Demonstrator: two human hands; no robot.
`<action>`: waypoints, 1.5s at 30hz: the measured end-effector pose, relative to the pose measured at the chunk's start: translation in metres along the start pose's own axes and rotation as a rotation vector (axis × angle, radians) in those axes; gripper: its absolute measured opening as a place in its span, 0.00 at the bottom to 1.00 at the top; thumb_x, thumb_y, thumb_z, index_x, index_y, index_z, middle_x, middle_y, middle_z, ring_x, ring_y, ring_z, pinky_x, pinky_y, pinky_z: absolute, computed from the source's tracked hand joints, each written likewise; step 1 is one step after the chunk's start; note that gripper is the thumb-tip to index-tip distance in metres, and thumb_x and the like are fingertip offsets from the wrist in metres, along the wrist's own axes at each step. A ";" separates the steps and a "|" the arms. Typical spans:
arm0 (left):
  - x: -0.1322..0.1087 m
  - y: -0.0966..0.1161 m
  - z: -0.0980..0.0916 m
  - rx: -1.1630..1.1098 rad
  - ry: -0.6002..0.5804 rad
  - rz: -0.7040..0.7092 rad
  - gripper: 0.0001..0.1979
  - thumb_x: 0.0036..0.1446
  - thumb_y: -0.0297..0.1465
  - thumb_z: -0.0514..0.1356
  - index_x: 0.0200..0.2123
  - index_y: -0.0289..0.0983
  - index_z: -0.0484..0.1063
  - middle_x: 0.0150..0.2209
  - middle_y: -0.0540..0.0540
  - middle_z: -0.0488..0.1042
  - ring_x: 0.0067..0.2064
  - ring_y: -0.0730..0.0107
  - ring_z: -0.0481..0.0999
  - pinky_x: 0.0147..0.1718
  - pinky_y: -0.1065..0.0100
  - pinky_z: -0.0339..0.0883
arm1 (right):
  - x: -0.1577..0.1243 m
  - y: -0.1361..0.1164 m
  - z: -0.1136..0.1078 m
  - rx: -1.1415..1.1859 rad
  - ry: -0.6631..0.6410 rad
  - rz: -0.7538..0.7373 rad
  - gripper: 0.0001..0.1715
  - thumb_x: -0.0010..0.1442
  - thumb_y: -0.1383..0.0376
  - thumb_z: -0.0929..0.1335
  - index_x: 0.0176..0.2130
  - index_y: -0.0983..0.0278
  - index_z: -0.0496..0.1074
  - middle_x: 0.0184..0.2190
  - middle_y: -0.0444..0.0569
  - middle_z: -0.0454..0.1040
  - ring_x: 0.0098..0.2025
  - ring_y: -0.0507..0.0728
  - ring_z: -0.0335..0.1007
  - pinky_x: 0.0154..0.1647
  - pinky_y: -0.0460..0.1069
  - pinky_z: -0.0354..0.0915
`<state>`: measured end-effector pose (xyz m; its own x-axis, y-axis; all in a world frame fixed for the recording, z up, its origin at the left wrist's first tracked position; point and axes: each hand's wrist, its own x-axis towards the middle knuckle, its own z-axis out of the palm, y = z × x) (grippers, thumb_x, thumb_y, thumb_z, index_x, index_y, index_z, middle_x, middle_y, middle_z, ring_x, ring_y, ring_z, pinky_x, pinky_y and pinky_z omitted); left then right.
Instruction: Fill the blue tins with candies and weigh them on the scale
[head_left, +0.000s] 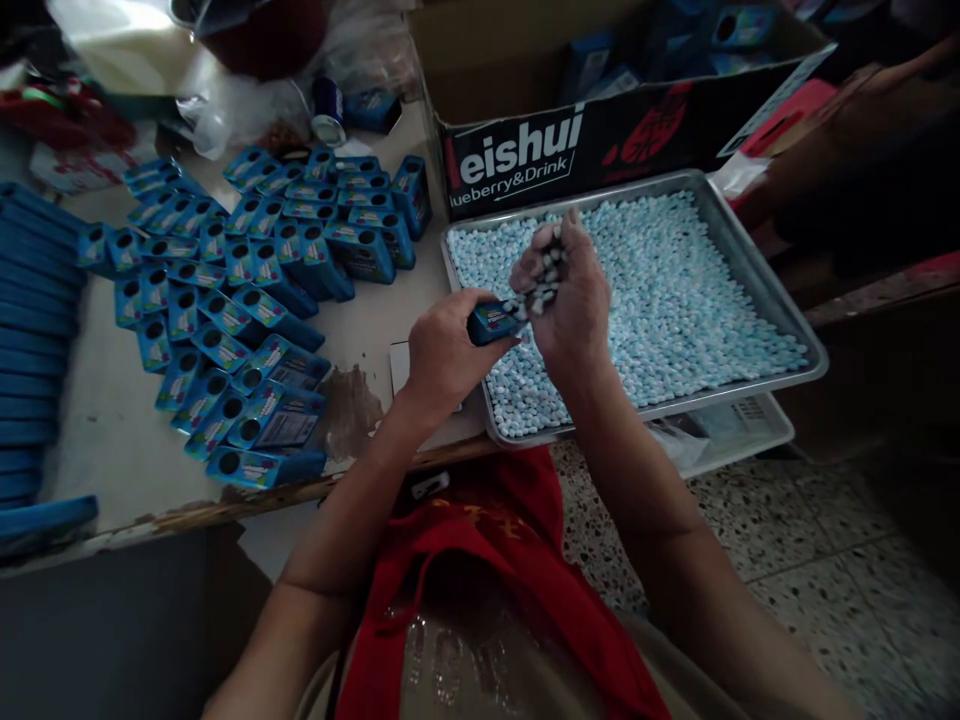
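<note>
A small blue box (pixel 493 320) is held in my left hand (pixel 450 345), between thumb and fingers, over the left edge of a metal tray (pixel 814 350). Pale blue and white candies (pixel 675 300) cover the bottom of that tray. My right hand (pixel 574 300) is cupped just right of the box with several candies in its palm, and some of them lie at the box's end. On the table to the left stand many blue boxes (pixel 296 250) with dark round openings on top.
Behind the tray stands a black printed carton (pixel 525 165) with blue boxes inside. Stacked blue boxes (pixel 30 350) line the far left. A can (pixel 328 110) and plastic bags (pixel 247 105) sit at the back. Another person's arm (pixel 885 85) shows at the right.
</note>
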<state>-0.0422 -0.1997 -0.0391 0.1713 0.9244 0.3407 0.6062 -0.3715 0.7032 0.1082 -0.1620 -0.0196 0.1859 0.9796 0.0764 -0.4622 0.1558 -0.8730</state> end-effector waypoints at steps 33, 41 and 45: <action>-0.069 -0.050 -0.100 -0.069 0.175 -0.096 0.24 0.67 0.59 0.73 0.55 0.52 0.82 0.57 0.47 0.86 0.64 0.40 0.82 0.66 0.35 0.75 | -0.007 -0.009 -0.112 -0.211 0.044 0.675 0.11 0.59 0.74 0.75 0.38 0.58 0.77 0.32 0.44 0.69 0.26 0.49 0.50 0.22 0.48 0.49; -0.062 -0.027 -0.090 -0.067 0.221 -0.124 0.26 0.72 0.62 0.67 0.49 0.46 0.82 0.53 0.47 0.87 0.59 0.50 0.84 0.66 0.44 0.75 | -0.018 0.004 -0.087 -0.222 -0.012 0.537 0.14 0.54 0.73 0.77 0.39 0.58 0.79 0.32 0.46 0.73 0.27 0.49 0.58 0.24 0.45 0.56; -0.058 -0.024 -0.085 -0.065 0.208 -0.104 0.15 0.74 0.50 0.72 0.48 0.46 0.81 0.53 0.47 0.86 0.60 0.51 0.84 0.68 0.45 0.75 | -0.025 0.004 -0.066 -0.259 -0.063 0.447 0.10 0.56 0.70 0.79 0.39 0.61 0.82 0.32 0.49 0.76 0.26 0.49 0.60 0.21 0.46 0.54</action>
<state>-0.1325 -0.2518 -0.0226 -0.0569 0.9228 0.3811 0.5597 -0.2867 0.7775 0.1592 -0.1944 -0.0568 -0.0365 0.9504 -0.3089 -0.2536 -0.3078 -0.9170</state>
